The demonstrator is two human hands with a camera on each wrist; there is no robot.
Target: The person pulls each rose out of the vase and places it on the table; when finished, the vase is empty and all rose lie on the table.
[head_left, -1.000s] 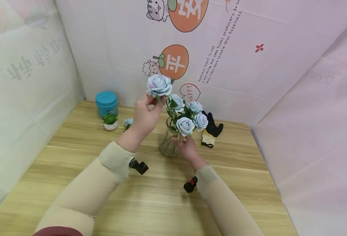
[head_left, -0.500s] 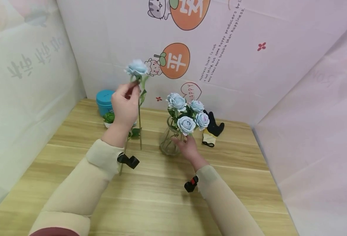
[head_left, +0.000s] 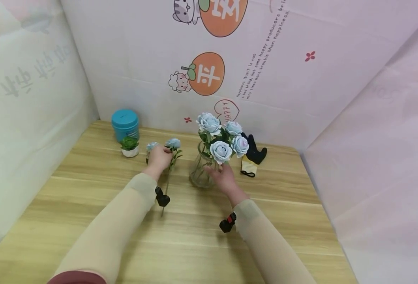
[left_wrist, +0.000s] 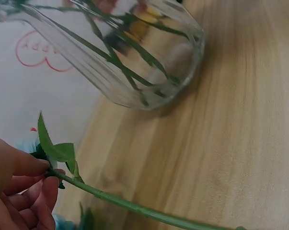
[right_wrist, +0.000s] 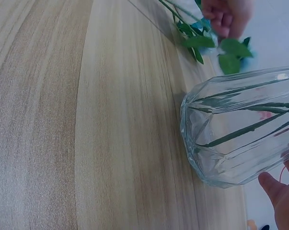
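Between thumb and fingers my left hand (head_left: 159,158) pinches the green stem (left_wrist: 127,205) of a pale blue rose (head_left: 173,143), just under the bloom. The long stem slants toward the front of the table. A second blue rose (head_left: 152,145) lies just left, partly hidden by that hand. My right hand (head_left: 225,180) holds the side of a clear glass vase (head_left: 197,175), its thumb against the glass. Several blue roses (head_left: 221,152) stand in this vase, and their crossing stems (right_wrist: 240,132) show through it in the right wrist view.
A blue lidded tub (head_left: 125,124) and a small potted succulent (head_left: 129,146) stand at the back left. Behind the vase to the right lies a black and cream work glove (head_left: 253,155). Printed white sheets (head_left: 134,59) enclose the wooden table (head_left: 194,240).
My left hand has carried the rose from above the vase to the left, then down to the table beside the other loose rose. My right hand stays at the vase.
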